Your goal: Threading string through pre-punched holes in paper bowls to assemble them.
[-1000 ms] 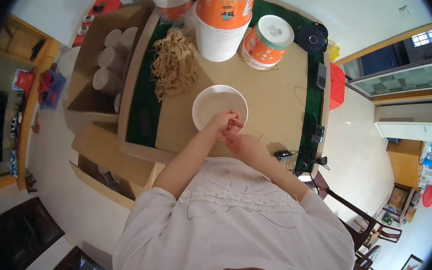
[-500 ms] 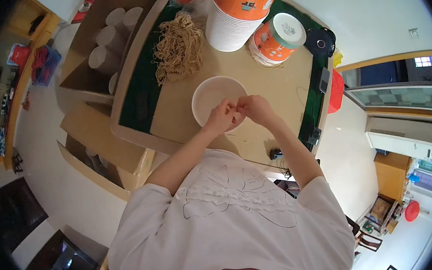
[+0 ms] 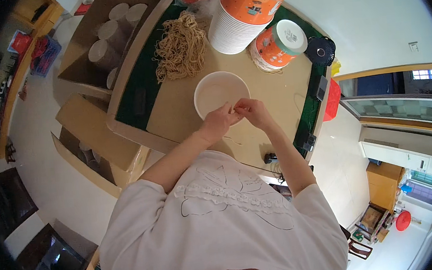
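You are pinching something too small to identify between your left hand [image 3: 218,124] and right hand [image 3: 253,111] at the white bowl's [image 3: 217,89] 6 o'clock rim.

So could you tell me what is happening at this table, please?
A person in a white shirt works both hands together at the near rim of a white bowl, left hand and right hand pinching something too small to make out. A pile of dried noodles and stacked orange cups sit behind.

light: bright, even | shadows: soft | focus: sharp centre | edges: strong fisheye bending, black rim
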